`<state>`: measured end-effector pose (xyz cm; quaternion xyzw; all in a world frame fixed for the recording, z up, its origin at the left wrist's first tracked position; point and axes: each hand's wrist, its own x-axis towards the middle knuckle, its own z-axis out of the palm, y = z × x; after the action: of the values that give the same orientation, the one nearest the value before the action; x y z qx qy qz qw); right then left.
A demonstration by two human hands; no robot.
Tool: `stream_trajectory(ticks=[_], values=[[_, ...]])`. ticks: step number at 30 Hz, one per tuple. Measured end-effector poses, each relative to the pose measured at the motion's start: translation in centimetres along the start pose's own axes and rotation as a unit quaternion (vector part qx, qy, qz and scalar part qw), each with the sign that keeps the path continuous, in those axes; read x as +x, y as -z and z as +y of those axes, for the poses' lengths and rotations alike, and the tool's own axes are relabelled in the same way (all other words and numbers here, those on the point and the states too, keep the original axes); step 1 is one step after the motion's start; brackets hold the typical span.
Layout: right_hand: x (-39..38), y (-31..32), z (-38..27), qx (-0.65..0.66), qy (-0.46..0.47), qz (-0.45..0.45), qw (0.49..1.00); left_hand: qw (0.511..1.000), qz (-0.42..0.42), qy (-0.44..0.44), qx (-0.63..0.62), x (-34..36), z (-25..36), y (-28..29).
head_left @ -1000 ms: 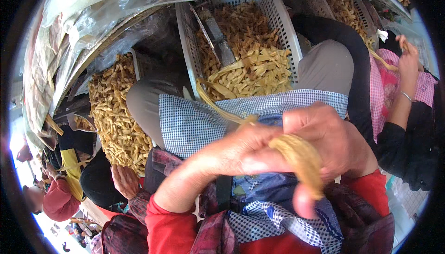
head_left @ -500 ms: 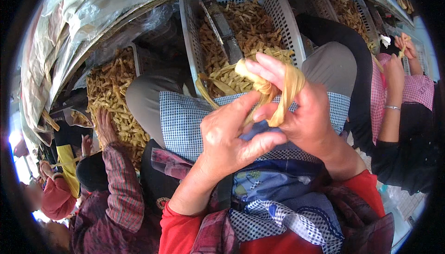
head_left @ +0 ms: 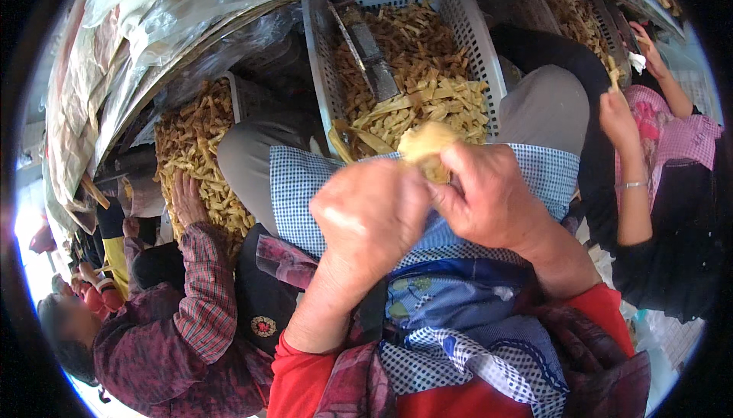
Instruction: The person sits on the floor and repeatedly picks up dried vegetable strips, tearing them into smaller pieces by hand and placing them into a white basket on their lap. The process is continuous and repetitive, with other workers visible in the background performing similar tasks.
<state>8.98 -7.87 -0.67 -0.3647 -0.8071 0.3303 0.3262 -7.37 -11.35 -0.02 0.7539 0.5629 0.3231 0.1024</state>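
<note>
A yellow, pliable food strip [head_left: 427, 142], bunched into a knot-like bundle, sits between my hands above my lap. My right hand [head_left: 492, 198] pinches it between thumb and bent fingers. My left hand [head_left: 366, 216] is closed in a fist against the strip's near side, its fingertips smeared by motion. Just beyond my hands stands a pale blue perforated plastic basket [head_left: 311, 51] holding many small yellow-brown knotted pieces [head_left: 424, 44]. Several longer loose strips [head_left: 370, 137] lie at its near end. A flat dark metal-edged bar [head_left: 365, 50] rests in the basket.
A blue-checked apron [head_left: 298, 196] covers my lap. At left, a co-worker's hand [head_left: 187, 198] rests on a heap of knotted pieces [head_left: 200, 162]. A co-worker's hand [head_left: 617, 120] at right holds a strip [head_left: 614, 74]. Plastic sheeting [head_left: 175, 29] hangs at far left.
The strip's open loop around my right fingers has drawn into a compact bundle. My left hand has closed from spread fingers into a fist. The right co-worker's hands have moved apart.
</note>
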Motion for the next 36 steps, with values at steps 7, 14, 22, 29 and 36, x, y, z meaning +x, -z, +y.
stream_trajectory(ticks=[7,14,22,29,36], values=[[0.4,4.3,1.4,0.609,-0.202,0.124,0.757,0.974,-0.089,0.039,-0.206,-3.5,0.5,-0.2],[0.0,4.6,-0.3,0.585,-0.112,0.107,0.796,0.917,-0.242,0.182,-0.258,-1.3,0.2,1.9],[3.7,3.0,1.8,0.34,-0.131,0.106,0.925,0.95,-0.081,0.197,-0.229,-0.1,-3.8,1.2],[12.1,-2.6,9.9,-0.044,-0.034,0.186,0.981,0.912,0.024,0.311,-0.266,4.6,-11.1,-3.3],[5.1,1.9,4.7,-0.099,0.005,0.112,0.989,0.912,-0.074,0.332,-0.23,-4.2,-4.1,-1.7]])
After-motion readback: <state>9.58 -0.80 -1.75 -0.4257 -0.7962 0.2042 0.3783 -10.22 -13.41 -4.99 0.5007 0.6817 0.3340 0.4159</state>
